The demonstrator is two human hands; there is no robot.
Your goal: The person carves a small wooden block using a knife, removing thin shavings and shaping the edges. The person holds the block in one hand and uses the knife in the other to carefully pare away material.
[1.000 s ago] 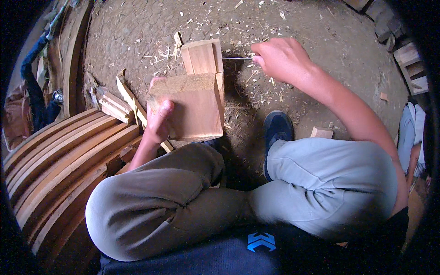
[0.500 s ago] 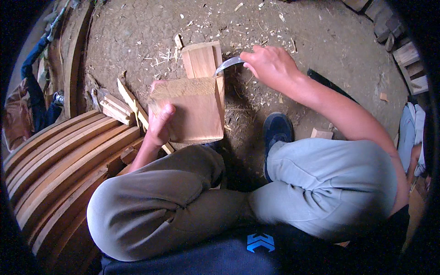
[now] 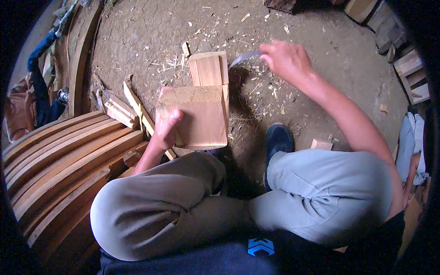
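My left hand (image 3: 167, 123) grips a squared wooden block (image 3: 201, 123) by its left side, thumb across the face toward me. Behind it, a smaller wooden block (image 3: 206, 71) shows at its far edge; whether the two are joined I cannot tell. In my right hand (image 3: 288, 59) is a curved blade (image 3: 245, 57) like a sickle, its handle hidden inside my closed fingers. The blade's tip points left, just off the right side of the smaller block, and looks slightly blurred.
Curved wooden boards (image 3: 68, 156) are stacked at my left, with split sticks (image 3: 137, 107) beside them. Wood shavings (image 3: 272, 89) litter the dirt floor. An offcut (image 3: 321, 144) lies beyond my right knee. More timber (image 3: 412, 68) stands at the far right, near a pale cloth (image 3: 410, 142).
My right hand has drawn the blade away to the right, off the block's edge. The view has shifted a little; the left hand keeps its hold on the block.
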